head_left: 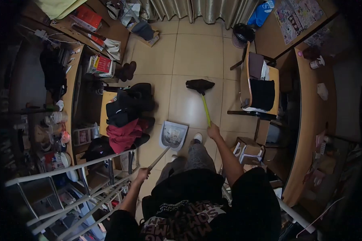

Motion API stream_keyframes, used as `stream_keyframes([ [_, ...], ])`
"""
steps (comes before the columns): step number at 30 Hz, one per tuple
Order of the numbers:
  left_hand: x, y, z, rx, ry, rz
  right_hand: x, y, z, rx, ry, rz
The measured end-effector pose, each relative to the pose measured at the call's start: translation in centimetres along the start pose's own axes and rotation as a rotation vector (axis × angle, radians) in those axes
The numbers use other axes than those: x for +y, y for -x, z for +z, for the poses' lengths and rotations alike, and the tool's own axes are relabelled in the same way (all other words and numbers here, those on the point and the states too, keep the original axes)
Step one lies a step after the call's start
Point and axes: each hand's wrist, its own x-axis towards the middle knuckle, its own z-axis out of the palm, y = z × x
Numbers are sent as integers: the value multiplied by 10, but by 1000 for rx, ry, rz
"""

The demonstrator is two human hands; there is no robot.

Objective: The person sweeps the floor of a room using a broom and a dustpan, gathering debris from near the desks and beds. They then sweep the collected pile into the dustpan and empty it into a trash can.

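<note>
My right hand [213, 131] is closed round the yellow-green handle of a broom [206, 109]. The broom's dark head [200, 84] rests on the tiled floor ahead of me. Lower on the left, my left hand [142, 175] grips the grey pole of a dustpan [173, 135]. The pan lies on the floor before my feet, with grey debris inside it. A gap of floor separates the broom head from the pan.
A chair [108, 108] piled with dark and red clothes stands left. Another chair [274, 76] is at the right. Boxes [249, 150] lie near my right arm, a metal ladder [84, 164] lower left. A bin [243, 37] stands by the curtain [197, 9].
</note>
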Motion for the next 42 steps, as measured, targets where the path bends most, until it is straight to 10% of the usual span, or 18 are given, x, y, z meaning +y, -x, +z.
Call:
stream_keyframes([
  [11,-165,-35,-4,46,169,37,22,155,38,-302,68,148],
  [13,-196,-27,-6,96,182,6,45,149,66,-158,367,-469],
  [19,-281,27,2,219,103,-59,-35,155,125,-553,558,-235],
  [23,-328,47,12,319,194,-107,-57,131,190,-626,774,-573],
  [28,-367,55,36,377,333,-285,-127,153,255,-864,553,-174],
  [32,-389,62,65,477,430,-367,-154,142,320,-997,691,-215],
  [37,-410,65,110,633,448,-478,-173,140,386,-1076,1169,-742],
  [42,-414,90,114,499,1065,-533,-214,181,403,-1019,1272,-729],
])
